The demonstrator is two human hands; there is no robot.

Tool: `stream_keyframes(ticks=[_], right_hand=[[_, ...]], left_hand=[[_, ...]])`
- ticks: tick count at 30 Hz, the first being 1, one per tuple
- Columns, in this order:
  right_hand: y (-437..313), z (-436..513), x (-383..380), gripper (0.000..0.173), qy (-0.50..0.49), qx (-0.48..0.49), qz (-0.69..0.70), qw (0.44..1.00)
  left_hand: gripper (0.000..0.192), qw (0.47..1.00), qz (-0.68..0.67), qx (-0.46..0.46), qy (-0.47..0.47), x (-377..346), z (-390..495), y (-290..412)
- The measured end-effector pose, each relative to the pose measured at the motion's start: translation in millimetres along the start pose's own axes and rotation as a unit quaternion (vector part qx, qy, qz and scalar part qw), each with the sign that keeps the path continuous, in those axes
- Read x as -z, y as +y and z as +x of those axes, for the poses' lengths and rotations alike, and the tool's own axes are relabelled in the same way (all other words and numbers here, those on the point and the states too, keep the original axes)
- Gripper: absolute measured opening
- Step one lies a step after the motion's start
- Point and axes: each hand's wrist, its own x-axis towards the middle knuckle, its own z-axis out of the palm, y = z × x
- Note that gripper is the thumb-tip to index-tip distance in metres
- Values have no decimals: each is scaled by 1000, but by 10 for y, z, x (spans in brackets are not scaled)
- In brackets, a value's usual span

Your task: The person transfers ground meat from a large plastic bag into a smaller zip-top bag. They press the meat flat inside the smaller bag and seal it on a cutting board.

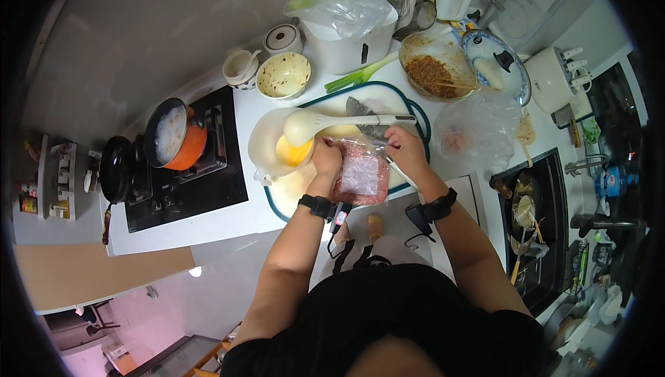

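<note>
A clear plastic bag of minced meat point(362, 177) hangs over the near edge of a white cutting board point(291, 190) with a dark green rim. My left hand point(327, 159) grips the bag's upper left edge. At its upper right corner, the fingertips of my right hand point(404, 149) pinch the plastic. A kitchen knife point(358, 109) lies on the board, its handle passing beneath my right hand. Across the blade rests a white long-handled ladle point(332, 121), its round head over a translucent container point(265, 135) with something yellow inside, left of my left hand.
An orange pot point(187, 143) of foamy liquid stands on the black hob point(208, 190), beside a dark frying pan point(115, 169). A glass bowl point(444, 44) holds brown mince and chopsticks. Right of the board lies another plastic bag point(480, 133). A black sink point(558, 221) holds dishes.
</note>
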Motion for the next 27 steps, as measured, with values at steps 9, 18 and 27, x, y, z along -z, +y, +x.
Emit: stream_keyframes(ticks=[9, 18, 27], right_hand=[[110, 67, 15, 20, 10, 102, -55, 993], [145, 182, -10, 4, 41, 170, -174, 969], [241, 340, 312, 10, -197, -60, 117, 972]], left_hand=[[20, 977, -200, -45, -54, 7, -63, -18], [12, 990, -67, -121, -10, 134, -165, 207], [14, 963, 131, -233, -24, 290, -224, 355]])
